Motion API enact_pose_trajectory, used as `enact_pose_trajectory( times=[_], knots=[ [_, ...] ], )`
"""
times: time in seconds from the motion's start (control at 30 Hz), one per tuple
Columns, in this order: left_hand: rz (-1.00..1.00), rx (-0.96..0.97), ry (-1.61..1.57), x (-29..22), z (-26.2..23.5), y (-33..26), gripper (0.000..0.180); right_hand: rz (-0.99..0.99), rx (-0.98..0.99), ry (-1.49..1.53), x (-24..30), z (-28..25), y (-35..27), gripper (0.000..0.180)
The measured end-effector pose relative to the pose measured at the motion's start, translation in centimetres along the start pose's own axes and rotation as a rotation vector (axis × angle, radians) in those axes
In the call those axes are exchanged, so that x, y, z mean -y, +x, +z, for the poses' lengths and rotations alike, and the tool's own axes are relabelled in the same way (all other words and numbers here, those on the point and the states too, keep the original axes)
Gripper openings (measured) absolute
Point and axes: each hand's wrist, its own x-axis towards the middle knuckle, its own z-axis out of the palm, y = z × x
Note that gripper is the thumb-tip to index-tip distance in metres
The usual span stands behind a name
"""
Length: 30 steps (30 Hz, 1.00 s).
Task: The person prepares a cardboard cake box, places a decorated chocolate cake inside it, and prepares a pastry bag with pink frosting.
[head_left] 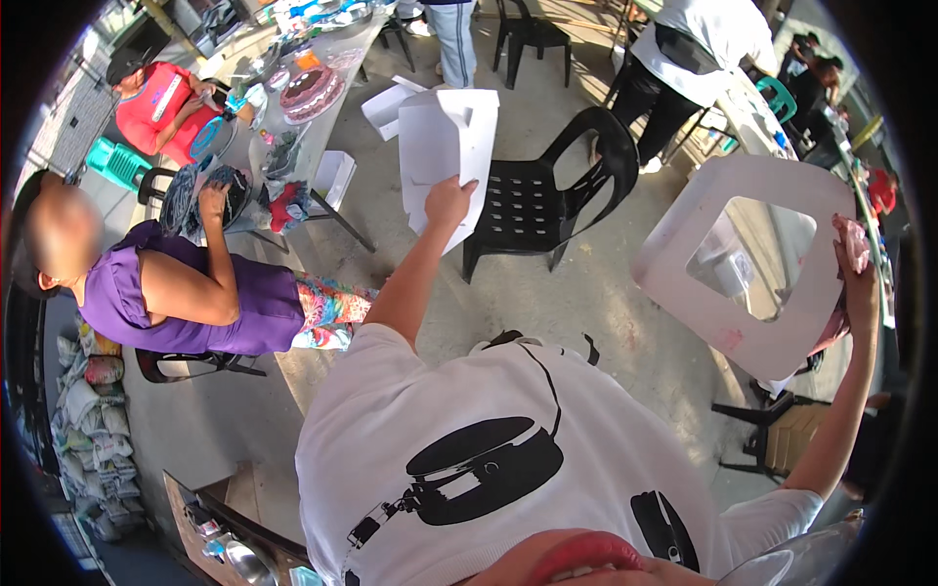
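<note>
My left hand (pixel 449 202) is stretched forward, its fingers closed on the lower edge of a folded white cardboard box (pixel 445 137). Out to the right, my right hand (pixel 858 278) grips a crumpled pinkish cloth (pixel 852 242) at the edge of a large white box lid (pixel 674 234). That lid has a clear square window (pixel 747 259) and a few pink smudges. It hangs tilted beside my arm, and the fingers behind it are partly hidden.
A black plastic chair (pixel 518 200) stands ahead. At the left, a person in purple (pixel 205 298) sits by a long table (pixel 337 88) bearing a decorated cake (pixel 311 95). Open white boxes (pixel 332 181) lie near its legs. Another person in white (pixel 713 39) bends over a table.
</note>
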Motion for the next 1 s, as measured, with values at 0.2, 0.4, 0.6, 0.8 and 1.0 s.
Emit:
enact_pose_trajectory(
  times=[0.2,0.4,0.6,0.8,1.0],
  knots=[
    [-0.039,0.042,-0.038,-1.9,13.0,5.1,0.028,-0.019,0.067,0.070,-4.8,2.5,11.9,0.034],
    [-0.266,0.408,-0.130,-3.5,23.4,8.9,0.035,-0.004,0.064,0.575,-2.3,6.6,21.7,0.031],
    [-0.185,0.491,0.000,-4.1,31.2,10.6,0.029,-0.202,0.183,0.676,-1.0,9.5,30.4,0.028],
    [-0.492,0.504,-0.101,-8.6,32.8,10.9,0.026,-0.301,0.327,0.746,-3.2,15.4,39.0,0.028],
    [-0.409,0.436,0.268,-10.1,38.4,10.3,0.024,-0.286,0.569,0.748,-3.5,19.4,47.3,0.033]
  ],
)
